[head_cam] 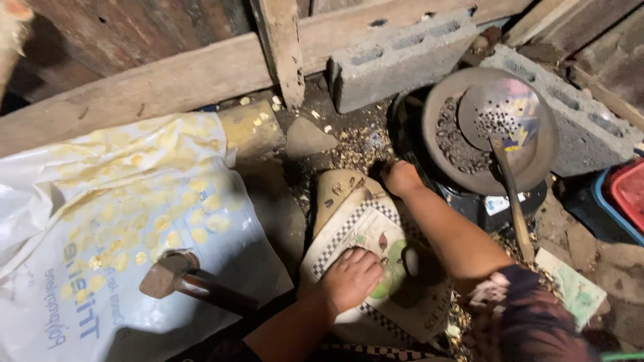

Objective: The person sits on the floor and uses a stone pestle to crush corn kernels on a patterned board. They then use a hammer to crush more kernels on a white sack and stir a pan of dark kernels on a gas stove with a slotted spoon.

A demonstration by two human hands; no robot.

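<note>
My left hand [352, 276] presses flat, fingers curled, on a printed sack [362, 228] with a checkered border that covers a rounded lump on the ground. My right hand [401, 177] reaches forward to the sack's far edge, beside a dark round pan [439, 157]; its fingers look closed around something small and dark, unclear what. The pan holds dark roasted bits and a perforated metal skimmer [500, 114] with a wooden handle [513, 201].
A hammer [176, 276] lies on a white plastic sheet [100, 221] spread with many flat yellow pieces. Concrete blocks [396, 57] flank the pan. Wooden beams [154, 84] run behind. A flat stone [307, 139], husk litter, and red and blue containers [624, 198] at the right edge.
</note>
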